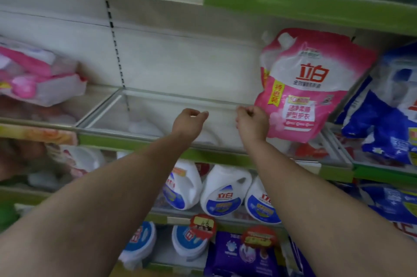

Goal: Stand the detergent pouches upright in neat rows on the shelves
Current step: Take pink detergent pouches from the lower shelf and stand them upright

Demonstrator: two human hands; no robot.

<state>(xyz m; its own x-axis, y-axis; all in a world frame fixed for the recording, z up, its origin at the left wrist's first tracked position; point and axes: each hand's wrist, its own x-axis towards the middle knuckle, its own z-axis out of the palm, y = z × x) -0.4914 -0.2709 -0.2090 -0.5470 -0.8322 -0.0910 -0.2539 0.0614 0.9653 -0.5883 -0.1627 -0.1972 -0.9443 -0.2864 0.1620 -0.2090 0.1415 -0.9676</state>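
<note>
Honestly, my right hand (252,123) was loosely curled at the lower left edge of the pink detergent pouch (309,87), touching it; grip unclear. My left hand (188,122) hung half-closed, empty. The pouch stood leaning left at the shelf's right end; it could slump or slide off the front lip. The shelf (158,116) was mostly bare, with white jugs (223,193) below and blue bags (383,118) crowding in on the right.
</note>
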